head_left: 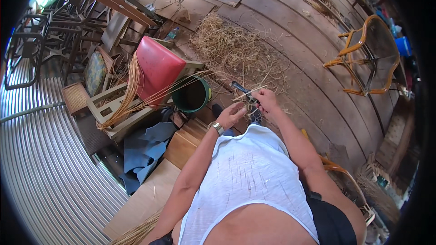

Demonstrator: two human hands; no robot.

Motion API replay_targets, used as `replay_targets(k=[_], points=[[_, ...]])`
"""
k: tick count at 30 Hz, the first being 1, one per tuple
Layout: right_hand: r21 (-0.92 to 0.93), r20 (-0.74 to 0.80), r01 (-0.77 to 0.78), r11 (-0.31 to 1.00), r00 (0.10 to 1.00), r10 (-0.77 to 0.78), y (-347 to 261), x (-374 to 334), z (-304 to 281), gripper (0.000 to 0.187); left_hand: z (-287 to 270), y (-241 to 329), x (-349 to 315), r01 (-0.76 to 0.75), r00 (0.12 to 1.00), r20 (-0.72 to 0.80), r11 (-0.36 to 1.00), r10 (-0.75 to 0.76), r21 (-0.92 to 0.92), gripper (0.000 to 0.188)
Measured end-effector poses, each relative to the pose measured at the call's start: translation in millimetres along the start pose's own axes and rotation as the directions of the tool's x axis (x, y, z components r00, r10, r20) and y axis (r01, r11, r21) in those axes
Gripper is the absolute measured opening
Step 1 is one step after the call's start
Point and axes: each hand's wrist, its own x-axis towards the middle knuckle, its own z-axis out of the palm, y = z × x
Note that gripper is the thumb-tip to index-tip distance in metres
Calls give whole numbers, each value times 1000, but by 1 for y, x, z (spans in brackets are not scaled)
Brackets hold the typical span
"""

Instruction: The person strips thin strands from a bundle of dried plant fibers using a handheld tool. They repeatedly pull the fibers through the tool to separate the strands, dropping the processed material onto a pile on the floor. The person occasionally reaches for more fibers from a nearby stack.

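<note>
My right hand [267, 100] is closed round a dark, narrow hand tool [240, 86], whose far end points up and left; its exact kind is hard to make out. A pale cane strip [247, 94] crosses the tool beside my right fingers. Just to the left, my left hand [230, 115] has its fingers loosely bent and apart, close to the strip and some thin shavings. No firm hold shows there. Below both hands, more pale shavings lie around my feet. A long bundle of cane strands [132, 86] hangs over a red-seated stool.
A dark green bucket [209, 94] stands left of my hands, beside the tipped red seat [156, 66]. Ahead spreads a heap of tangled shavings [231, 41] on the plank floor. A rattan chair [363, 59] is at the right, stacked metal frames [27, 50] at the left.
</note>
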Motion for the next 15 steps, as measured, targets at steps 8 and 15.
replay_targets(k=[8,15], points=[[-134,-94,138,981,984,-151,6,1,10,27,-7,-7,26,196,969,143,979,-201,47,38],[42,-543,121,992,836,-80,-5,66,-111,25,-39,37,-59,-99,993,28,689,113,718,28]])
